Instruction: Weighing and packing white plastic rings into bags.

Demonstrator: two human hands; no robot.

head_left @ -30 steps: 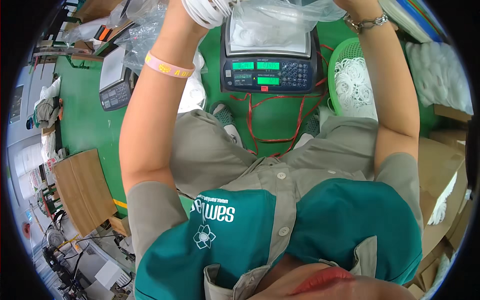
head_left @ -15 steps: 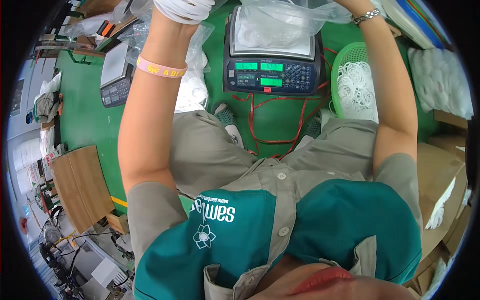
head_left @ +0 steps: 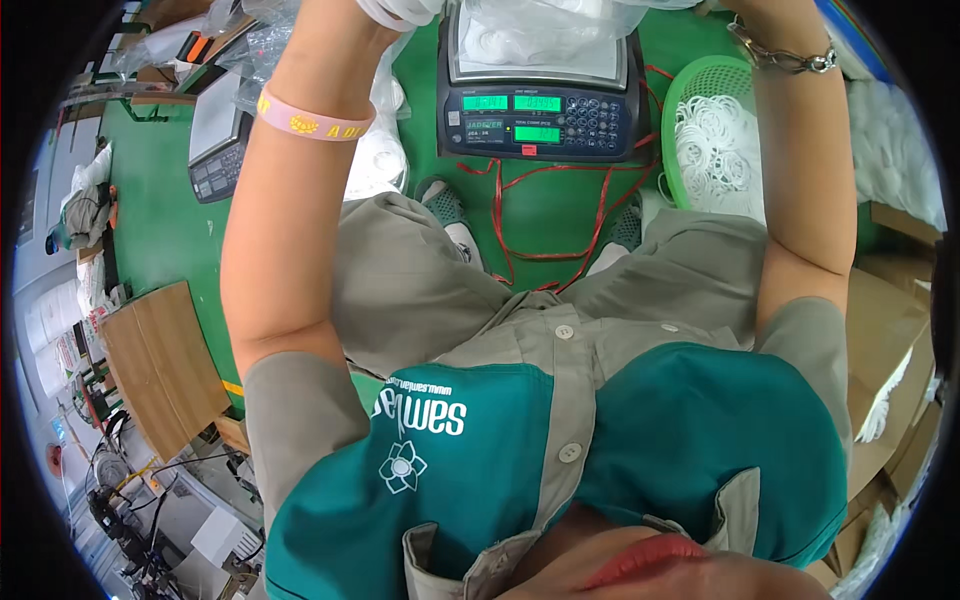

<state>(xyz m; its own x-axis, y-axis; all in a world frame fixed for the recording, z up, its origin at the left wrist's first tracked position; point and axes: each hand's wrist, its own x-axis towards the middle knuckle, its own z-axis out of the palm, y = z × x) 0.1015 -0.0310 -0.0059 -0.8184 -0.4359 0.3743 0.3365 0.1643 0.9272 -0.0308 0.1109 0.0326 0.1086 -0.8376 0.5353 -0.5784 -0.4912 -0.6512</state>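
Both of my arms reach up past the top edge, so my fingers are out of sight. A bundle of white loops (head_left: 403, 10) circles my left wrist, which also wears a pink band (head_left: 318, 122); my left hand lies beyond the edge. On my right wrist sits a metal chain bracelet (head_left: 785, 52), and only a sliver of my right hand (head_left: 742, 6) shows. Between my arms, a clear plastic bag (head_left: 540, 30) with white contents rests on a dark digital scale (head_left: 545, 122). Its green displays are lit.
A green basket (head_left: 678, 165) of white loops stands right of the scale. Red cord (head_left: 498, 225) lies on the green floor around my feet. White rolls (head_left: 378, 165) in plastic and a second scale (head_left: 218, 160) are at left. Cardboard boxes (head_left: 885, 330) stand at right.
My arms have moved further up and out past the top edge, the right one also outward to the right. The plastic stretched over the scale has moved up. The whole view has shifted slightly.
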